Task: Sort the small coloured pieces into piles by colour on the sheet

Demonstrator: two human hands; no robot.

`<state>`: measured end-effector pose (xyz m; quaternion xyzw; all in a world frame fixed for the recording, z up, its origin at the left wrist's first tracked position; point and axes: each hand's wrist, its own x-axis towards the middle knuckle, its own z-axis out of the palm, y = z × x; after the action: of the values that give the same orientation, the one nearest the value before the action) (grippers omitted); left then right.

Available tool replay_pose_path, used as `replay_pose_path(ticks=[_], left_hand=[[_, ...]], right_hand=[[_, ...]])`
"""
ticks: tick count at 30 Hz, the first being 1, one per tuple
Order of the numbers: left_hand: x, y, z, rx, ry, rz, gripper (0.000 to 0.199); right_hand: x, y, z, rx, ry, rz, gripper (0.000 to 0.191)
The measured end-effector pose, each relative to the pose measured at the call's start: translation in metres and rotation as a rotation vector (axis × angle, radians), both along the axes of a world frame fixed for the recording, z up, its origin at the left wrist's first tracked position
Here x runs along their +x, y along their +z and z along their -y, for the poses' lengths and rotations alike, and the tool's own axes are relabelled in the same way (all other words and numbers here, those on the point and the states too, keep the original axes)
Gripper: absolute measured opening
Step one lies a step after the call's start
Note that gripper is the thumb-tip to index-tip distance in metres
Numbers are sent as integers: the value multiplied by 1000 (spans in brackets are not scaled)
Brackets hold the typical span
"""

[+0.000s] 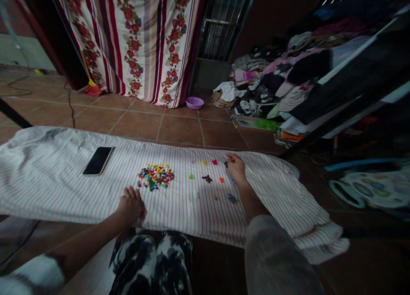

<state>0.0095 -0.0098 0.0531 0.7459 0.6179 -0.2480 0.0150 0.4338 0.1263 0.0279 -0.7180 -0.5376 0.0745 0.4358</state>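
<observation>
My right hand (236,167) is at the far right of the sorted beads, thumb and fingertips pinched together over a small dark cluster (226,164). What sits between the fingertips is too small to make out. Around it lie small groups of one colour each: red beads (214,162), yellow beads (204,162), brown beads (207,179), orange beads (221,180), green beads (191,176) and grey-blue beads (232,198). My left hand (130,206) rests at the near cloth edge, fingers loosely apart and holding nothing visible. Ahead of it is a mixed heap of colourful beads (156,176).
A phone (98,161) lies on the striped cloth (64,192) at left. Beyond the cloth, a purple basin (194,102) stands on the tiled floor by a floral curtain (141,43). Piled clothes (272,77) fill the back right. A patterned chair (374,188) is at right.
</observation>
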Motion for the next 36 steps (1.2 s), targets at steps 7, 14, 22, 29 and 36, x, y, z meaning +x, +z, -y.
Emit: replay_pose_path(ticks=[7,14,22,29,36], left_hand=[[3,-3,-3,-46,113,34,62],[2,-2,-3,-63,125,57,65],[-1,-6,-4,-55,111,102,79],[-2,-10,-4,-42,118,143,84],[-4,-9,-2,-22,88,140,70]], right_hand=[[-138,16,29,-29,476,-121,25],[-220,-20,79,-185,725,28,18],[-236,-33,94,-196,655,144,23],[-242,-31,90,-227,552,173,23],[-246,-29,92,-253,530,253,27]])
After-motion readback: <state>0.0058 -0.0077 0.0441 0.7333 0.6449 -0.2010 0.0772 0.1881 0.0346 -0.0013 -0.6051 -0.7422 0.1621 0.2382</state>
